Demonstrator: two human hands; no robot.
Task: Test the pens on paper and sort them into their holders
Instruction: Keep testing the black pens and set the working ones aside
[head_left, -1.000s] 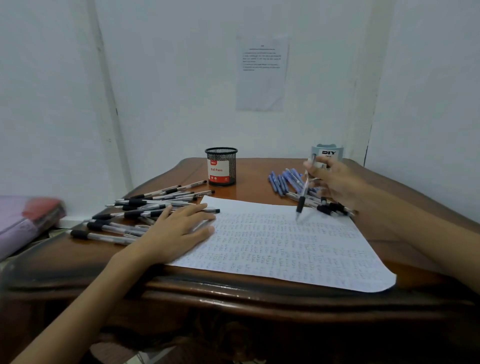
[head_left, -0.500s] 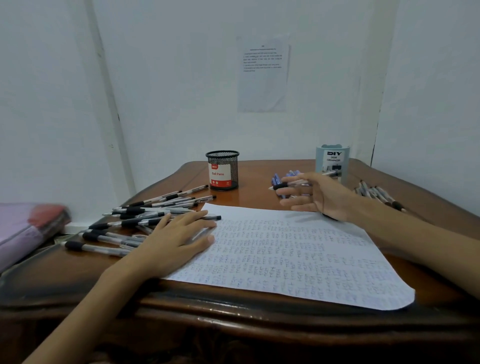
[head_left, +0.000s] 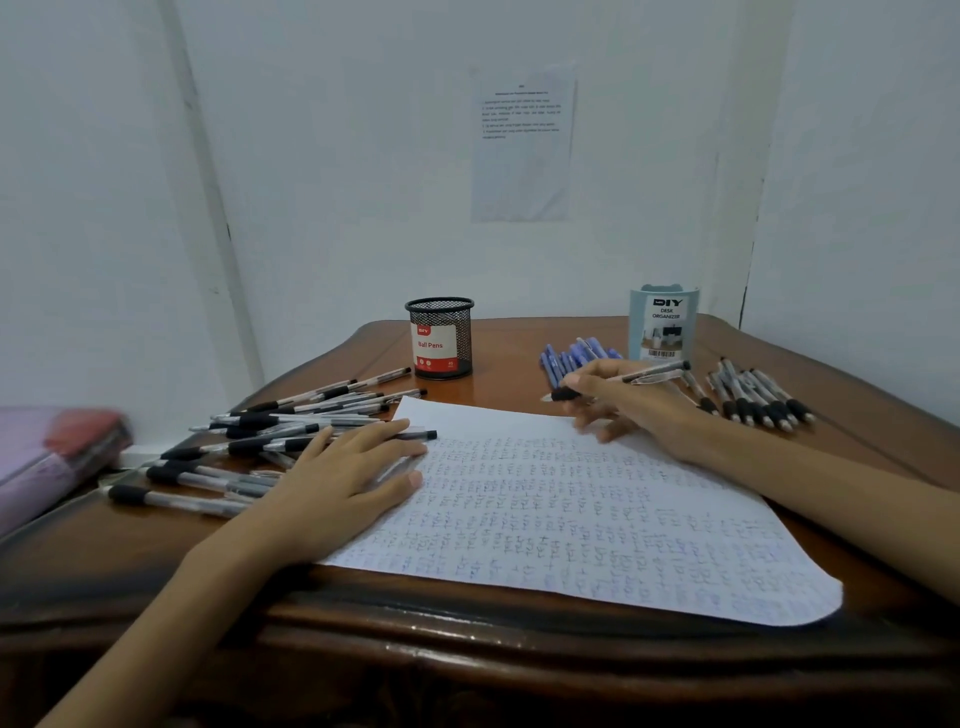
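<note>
here the right hand (head_left: 628, 408) pinches a black-grip pen (head_left: 655, 372) between thumb and forefinger, nearly level just above the far edge of the scribble-covered paper (head_left: 571, 519), tip pointing left. the left hand (head_left: 337, 483) lies flat, fingers straight, on the sheet's left edge, a heap of black pens (head_left: 249, 447) beside it. blue pens (head_left: 574, 358) lie by the upright blue desk organizer (head_left: 664, 325), a row of black pens (head_left: 753, 400) to its right. the black mesh pen cup (head_left: 440, 338) stands on the wooden table (head_left: 509, 384).
</note>
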